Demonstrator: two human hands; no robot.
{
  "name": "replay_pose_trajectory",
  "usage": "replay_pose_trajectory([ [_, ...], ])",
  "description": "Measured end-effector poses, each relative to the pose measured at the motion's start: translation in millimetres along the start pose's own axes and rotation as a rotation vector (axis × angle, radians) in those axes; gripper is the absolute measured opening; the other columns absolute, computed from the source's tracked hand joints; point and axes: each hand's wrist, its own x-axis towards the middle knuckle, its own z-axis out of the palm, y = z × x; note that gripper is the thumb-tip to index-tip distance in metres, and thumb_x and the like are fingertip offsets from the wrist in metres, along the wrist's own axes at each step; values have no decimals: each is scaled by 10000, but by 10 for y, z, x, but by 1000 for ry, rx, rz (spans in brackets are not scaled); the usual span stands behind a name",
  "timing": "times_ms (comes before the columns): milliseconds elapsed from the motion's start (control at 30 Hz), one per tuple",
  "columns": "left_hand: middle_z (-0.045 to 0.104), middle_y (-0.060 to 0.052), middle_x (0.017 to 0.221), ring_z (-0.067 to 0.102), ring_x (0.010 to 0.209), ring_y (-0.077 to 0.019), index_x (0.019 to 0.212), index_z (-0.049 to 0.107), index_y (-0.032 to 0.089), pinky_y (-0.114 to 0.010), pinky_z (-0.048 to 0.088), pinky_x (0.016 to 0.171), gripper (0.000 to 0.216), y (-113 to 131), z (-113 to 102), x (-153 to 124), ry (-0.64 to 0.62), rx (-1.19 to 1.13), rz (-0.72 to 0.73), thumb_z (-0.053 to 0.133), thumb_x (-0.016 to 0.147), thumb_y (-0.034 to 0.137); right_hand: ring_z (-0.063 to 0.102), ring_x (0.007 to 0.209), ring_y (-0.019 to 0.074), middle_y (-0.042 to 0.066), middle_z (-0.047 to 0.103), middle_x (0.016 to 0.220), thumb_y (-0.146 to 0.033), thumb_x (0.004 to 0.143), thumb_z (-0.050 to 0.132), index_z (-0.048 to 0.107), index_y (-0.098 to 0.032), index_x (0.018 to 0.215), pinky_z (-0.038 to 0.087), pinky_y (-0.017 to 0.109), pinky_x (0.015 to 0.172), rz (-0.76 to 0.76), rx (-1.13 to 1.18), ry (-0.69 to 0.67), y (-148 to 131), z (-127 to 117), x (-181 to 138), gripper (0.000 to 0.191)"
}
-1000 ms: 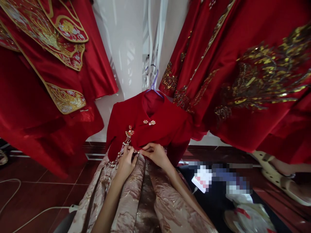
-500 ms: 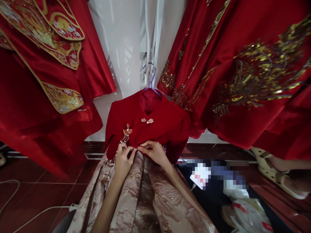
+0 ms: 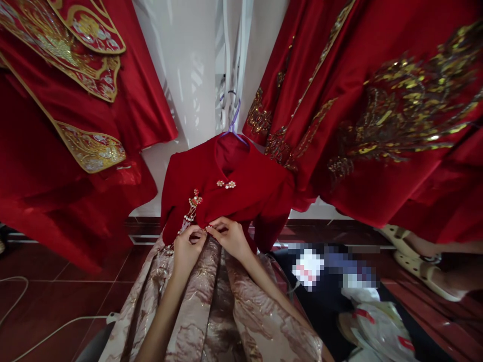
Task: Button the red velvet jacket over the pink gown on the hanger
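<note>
A red short-sleeved jacket (image 3: 245,196) hangs in front of me on a purple hanger (image 3: 233,125). Pearly flower fasteners (image 3: 226,184) sit below its collar, and a beaded tassel ornament (image 3: 194,199) runs down its left front. At the lower edge, my left hand (image 3: 187,251) pinches a small string of beads, mostly hidden by the fingers. From the other side my right hand (image 3: 231,238) pinches close by, thumb and forefinger together on the same beads and hem. The fingertips of both hands nearly meet. Beneath my forearms lies a pinkish, gold-patterned pleated skirt (image 3: 192,311).
Red embroidered garments (image 3: 151,100) hang at the left, and sequined red ones (image 3: 377,191) at the right. A dark seat (image 3: 320,311) bears a blurred white item and plastic-wrapped things (image 3: 381,327). Another person's foot in a beige clog (image 3: 426,271) is at right. A white cable (image 3: 68,322) crosses the floor.
My hands have come closer together, and the beads that showed between them are now mostly covered. The whole view has shifted slightly.
</note>
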Motion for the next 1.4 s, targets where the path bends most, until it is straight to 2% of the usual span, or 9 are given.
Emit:
replay_pose_trajectory([
  [100,693,-10,734,669,691,-152,772,629,172,-240,540,646,93,8,0,6,-41,-50,-30,612,704,233,675,702,144,8,711,788,-296,765,640,669,-200,826,539,235,636,-19,-12,-18,7,16,-6,117],
  [400,704,-32,760,681,732,-169,791,628,155,-265,555,679,137,2,16,7,-60,-141,-66,629,687,244,653,701,128,11,697,826,-285,790,617,665,-199,862,517,217,626,-76,-59,-5,34,4,-2,121],
  [633,700,-49,796,670,758,-162,793,643,143,-261,546,703,138,1,1,11,-32,-160,-87,617,670,202,609,662,114,6,682,821,-277,800,616,665,-208,863,481,222,674,-113,-237,27,26,-30,1,106],
  [867,688,-42,788,660,753,-153,783,644,143,-247,540,690,119,-74,8,13,-30,-202,-91,607,693,211,600,649,103,-5,674,811,-271,797,625,658,-209,857,460,209,631,-110,-225,0,60,-28,16,93],
  [1100,703,-58,788,676,746,-164,838,648,127,-254,556,691,220,2,33,2,2,-248,-143,679,660,252,586,629,99,5,656,834,-272,817,608,644,-207,870,445,201,591,-127,-257,7,81,-6,1,91],
  [1400,711,-54,769,682,717,-164,806,662,129,-258,565,675,192,-33,29,9,33,-241,-150,677,641,226,607,672,103,3,658,843,-278,823,615,653,-217,877,468,192,595,-175,-227,-45,81,-33,3,90],
])
